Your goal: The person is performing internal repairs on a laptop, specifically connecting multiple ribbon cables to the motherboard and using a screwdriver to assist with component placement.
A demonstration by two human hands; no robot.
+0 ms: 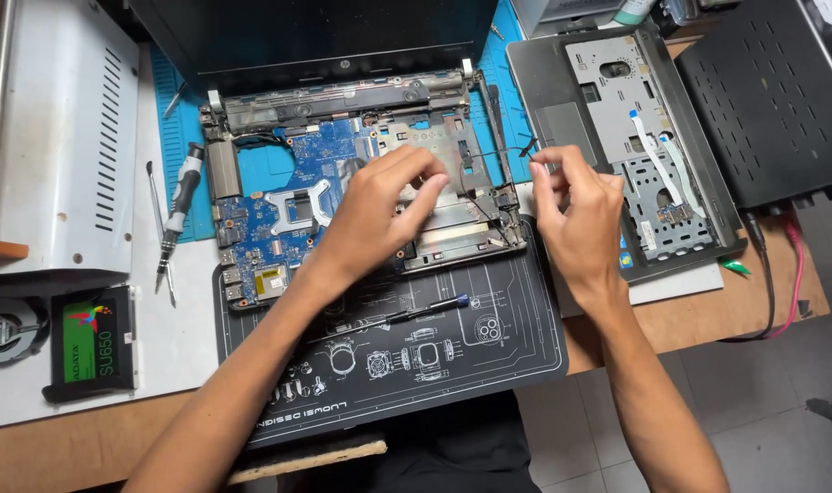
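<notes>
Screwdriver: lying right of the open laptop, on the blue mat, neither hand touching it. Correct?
Not quite. The head view shows the screwdriver left of the open laptop, not right. The rest holds: it lies on the blue mat, and neither the left hand nor the right hand touches it.

Brown wooden workbench (708, 319), grey tiled floor (763, 411) at lower right, white perforated metal panel (69, 137) at left, even overhead light.
</notes>
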